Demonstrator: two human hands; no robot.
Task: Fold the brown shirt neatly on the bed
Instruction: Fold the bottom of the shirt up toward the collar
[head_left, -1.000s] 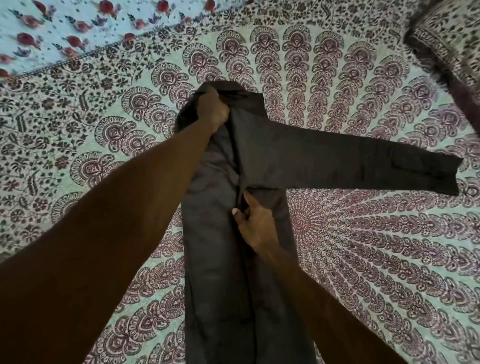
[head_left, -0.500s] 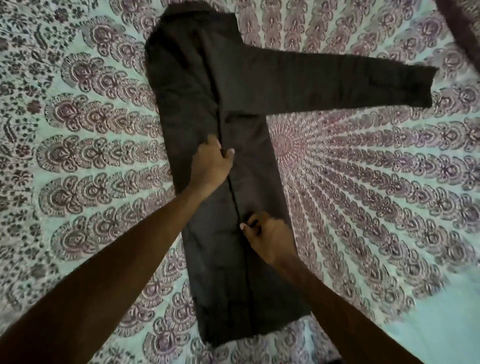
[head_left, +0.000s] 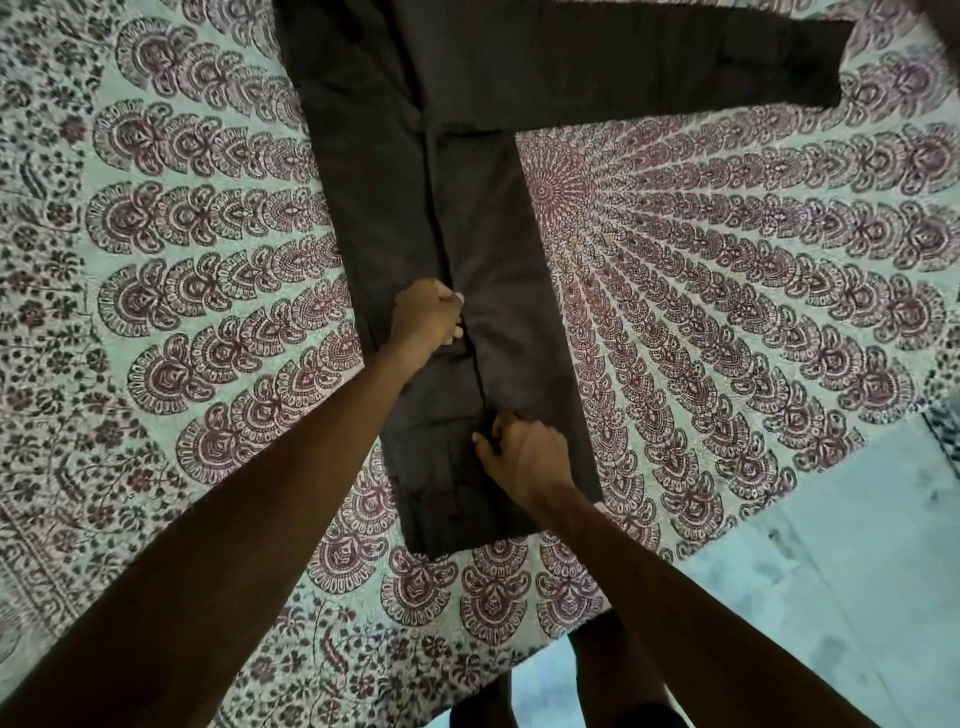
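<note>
The brown shirt (head_left: 441, 208) lies flat on the patterned bedspread (head_left: 727, 260), its body folded into a long narrow strip running from the top of the view down to a hem near the bed's front edge. One sleeve (head_left: 675, 57) stretches out to the right at the top. My left hand (head_left: 426, 317) sits on the centre fold line at mid-body, fingers curled onto the cloth edge. My right hand (head_left: 519, 452) pinches the same fold edge lower down, close to the hem. The collar is out of view.
The bedspread's front edge (head_left: 519, 649) runs diagonally at the bottom right, with pale blue floor (head_left: 831, 597) beyond it. My legs (head_left: 613, 691) stand at the bed's edge at the bottom.
Both hands have slid down the centre fold toward the hem, the left from the collar to mid-body. The view has dropped, so the collar has left the top of the frame.
</note>
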